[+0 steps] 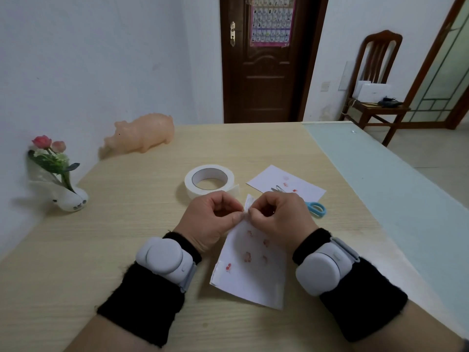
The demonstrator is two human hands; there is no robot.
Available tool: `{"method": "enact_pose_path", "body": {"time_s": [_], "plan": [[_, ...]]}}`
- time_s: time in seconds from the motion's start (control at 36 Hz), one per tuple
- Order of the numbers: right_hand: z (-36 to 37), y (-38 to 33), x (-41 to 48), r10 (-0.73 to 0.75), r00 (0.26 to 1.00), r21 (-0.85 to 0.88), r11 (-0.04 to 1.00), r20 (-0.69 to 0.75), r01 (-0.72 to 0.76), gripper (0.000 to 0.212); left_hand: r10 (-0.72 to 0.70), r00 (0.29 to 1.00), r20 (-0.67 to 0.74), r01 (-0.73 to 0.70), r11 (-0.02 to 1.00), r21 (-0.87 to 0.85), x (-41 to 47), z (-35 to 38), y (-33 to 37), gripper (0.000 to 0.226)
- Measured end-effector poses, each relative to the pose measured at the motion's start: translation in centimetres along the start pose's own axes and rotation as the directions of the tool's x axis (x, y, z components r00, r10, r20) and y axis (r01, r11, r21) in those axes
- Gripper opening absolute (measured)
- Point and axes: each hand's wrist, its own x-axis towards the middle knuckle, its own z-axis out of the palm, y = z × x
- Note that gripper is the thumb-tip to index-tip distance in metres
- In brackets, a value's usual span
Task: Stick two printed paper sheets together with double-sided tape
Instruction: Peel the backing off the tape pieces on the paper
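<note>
A white sheet printed with small red figures [251,265] lies tilted on the wooden table [127,237] in front of me. My left hand [213,219] and my right hand [276,219] meet at its far corner, fingertips pinched together on a white tape strip [248,201] that sticks up at the sheet's edge. More tape strips run along the sheet's near and left edges. A second printed sheet [286,182] lies flat further back on the right. The roll of double-sided tape [210,180] rests behind my left hand, with a loose end pointing right.
Blue-handled scissors [316,208] lie on the second sheet, partly behind my right hand. A pink pig figure [144,134] and a small vase of flowers [61,174] stand at the left by the wall. A wooden chair [375,97] stands beyond the table's right side.
</note>
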Motion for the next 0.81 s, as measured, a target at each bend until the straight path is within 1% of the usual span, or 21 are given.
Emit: {"method": "enact_pose_path", "body": {"time_s": [0.11, 0.19, 0.39, 0.56, 0.69, 0.81], "plan": [[-0.11, -0.22, -0.1, -0.016, 0.999, -0.001, 1.0, 0.048, 0.016, 0.018, 0.0, 1.0, -0.022, -0.001, 1.0, -0.005, -0.01, -0.2, 0.15, 0.017], [0.0, -0.34, -0.22, -0.029, 0.999, -0.04, 0.999, 0.046, 0.03, 0.012, 0.005, 1.0, -0.02, -0.005, 1.0, -0.005, -0.05, -0.23, 0.26, 0.016], [-0.17, -0.42, -0.26, -0.032, 0.999, -0.082, 0.996, 0.043, 0.035, 0.015, 0.033, 0.999, 0.018, -0.034, 0.998, 0.055, -0.07, -0.19, 0.19, 0.021], [-0.05, -0.22, -0.18, -0.038, 0.998, -0.114, 0.993, 0.041, 0.042, 0.009, 0.04, 0.999, 0.02, -0.041, 0.998, 0.05, -0.14, 0.14, 0.23, 0.02], [0.01, 0.03, 0.0, -0.025, 1.0, -0.05, 0.998, 0.005, 0.025, 0.018, 0.037, 0.999, 0.006, -0.038, 0.998, 0.047, -0.07, 0.12, 0.08, 0.02], [0.11, 0.17, 0.07, -0.003, 1.0, 0.0, 1.0, 0.014, 0.003, 0.022, 0.035, 0.999, 0.003, -0.035, 0.998, 0.045, 0.0, -0.01, -0.02, 0.019]]}}
